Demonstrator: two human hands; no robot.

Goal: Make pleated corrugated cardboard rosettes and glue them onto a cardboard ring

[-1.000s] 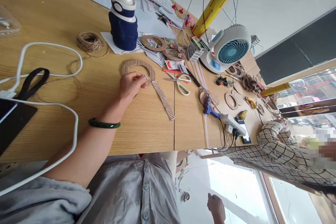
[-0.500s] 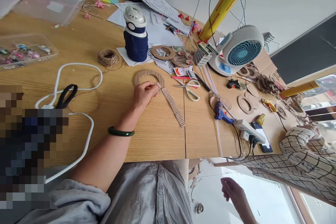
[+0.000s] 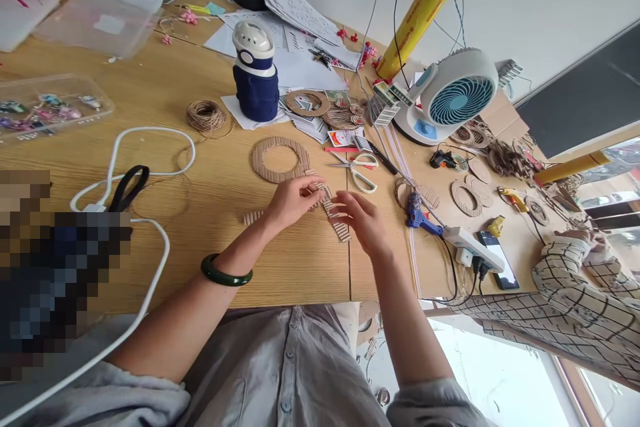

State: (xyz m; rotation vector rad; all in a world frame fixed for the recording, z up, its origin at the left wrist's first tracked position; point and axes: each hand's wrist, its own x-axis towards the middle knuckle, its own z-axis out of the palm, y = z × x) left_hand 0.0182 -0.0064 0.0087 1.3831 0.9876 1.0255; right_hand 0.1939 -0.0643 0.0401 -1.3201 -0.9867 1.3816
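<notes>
Had ridged strip (image 3: pixel 343 232) slanting lengthwise from ring (image 3: pixel 257 160) toward desk (image 3: pixel 300 273) edge, right hand (image 3: pixel 367 223) loosely spread; couldn't tell grip of left hand (image 3: pixel 294 202) tbh.

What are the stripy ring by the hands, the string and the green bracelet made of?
Ring: probably matt corrugated cardboard, brown and ridged.
String: twine, maybe jute, from its dull brown strands.
Bracelet: highlights show a smooth gloss; stone, glass or plastic, I can't tell.

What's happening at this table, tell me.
A person's left hand is at the upper part of a corrugated cardboard strip, though its grip is unclear. The right hand is loosely open at the strip's right side. A cardboard ring lies just beyond the hands, with scissors to its right.
</notes>
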